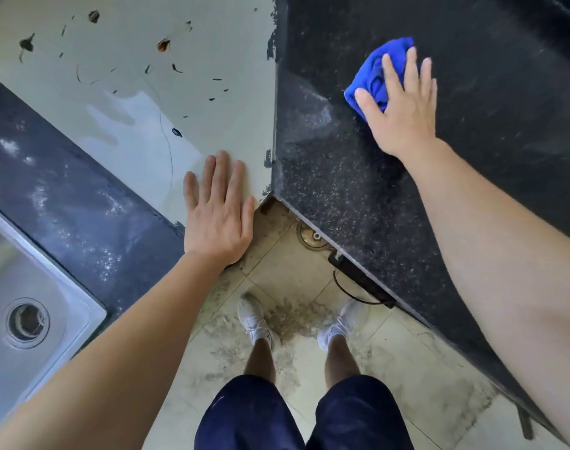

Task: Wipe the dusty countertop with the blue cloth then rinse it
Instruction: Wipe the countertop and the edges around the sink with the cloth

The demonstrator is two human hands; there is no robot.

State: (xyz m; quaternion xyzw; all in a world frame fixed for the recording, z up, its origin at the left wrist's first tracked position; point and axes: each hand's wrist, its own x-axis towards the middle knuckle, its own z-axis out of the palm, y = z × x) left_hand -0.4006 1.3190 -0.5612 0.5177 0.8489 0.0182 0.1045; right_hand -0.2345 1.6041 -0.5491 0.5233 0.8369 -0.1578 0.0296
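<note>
Two dark speckled benches meet at a corner: the right bench (342, 177) and the left bench (66, 196), which carries a steel sink (4, 264) with a round drain (27, 322). Grey dust streaks both tops. Between them rises a pale wall (147, 43), chipped and marked with dark scuffs and holes.

The blue cloth (379, 64) lies bunched on the right bench, and the right hand (403, 115) presses it down with spread, nearly straight fingers. The left hand (217, 216) rests flat and open against the wall at the corner, holding nothing.

Below, the tiled floor (390, 336) is grimy, with a floor drain (311, 237) and a black cable (351, 292) near the right bench's edge. White shoes (254, 318) stand on it below dark shorts (254, 417).
</note>
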